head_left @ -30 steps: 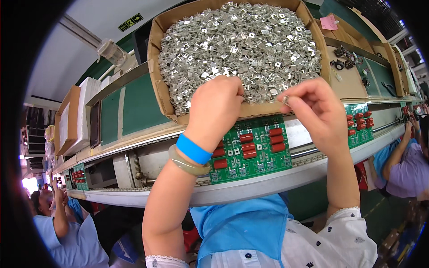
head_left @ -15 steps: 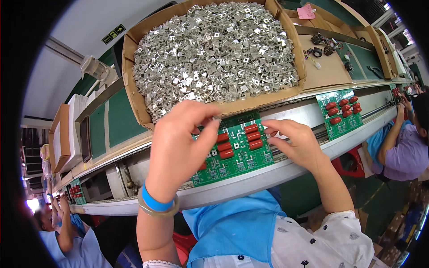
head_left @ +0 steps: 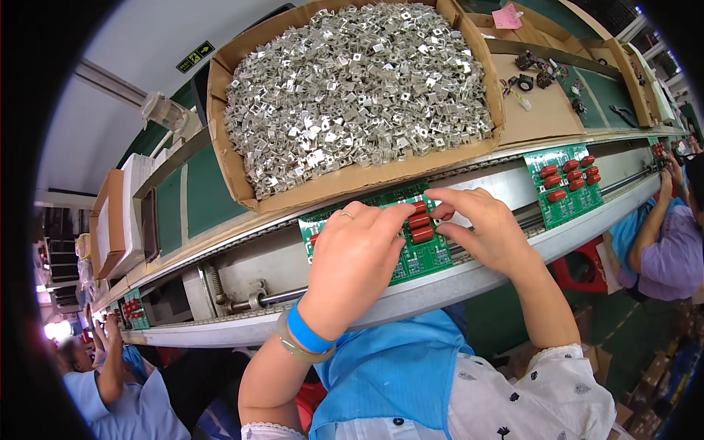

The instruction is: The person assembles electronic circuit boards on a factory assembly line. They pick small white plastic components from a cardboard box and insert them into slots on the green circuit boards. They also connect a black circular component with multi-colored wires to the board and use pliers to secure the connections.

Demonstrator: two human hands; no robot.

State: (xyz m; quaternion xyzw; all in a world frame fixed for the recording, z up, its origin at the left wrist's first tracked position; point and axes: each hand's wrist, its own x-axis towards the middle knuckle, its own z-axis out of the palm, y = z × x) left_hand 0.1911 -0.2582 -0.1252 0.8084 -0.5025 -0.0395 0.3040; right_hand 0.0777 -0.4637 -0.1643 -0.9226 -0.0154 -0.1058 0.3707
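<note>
Green and studded with red components (head_left: 422, 235), the circuit board (head_left: 420, 259) lies under the nearer left hand (head_left: 358, 253), whose bent fingers hide any grip, and just left of the right hand (head_left: 485, 227), thumb and forefinger parted, nothing clearly held.

dark sign (head_left: 196, 56) on wall (head_left: 165, 40): yellow-green arrow (head_left: 206, 49) | pink note (head_left: 507, 16) on cardboard box (head_left: 534, 33): illegible
</note>
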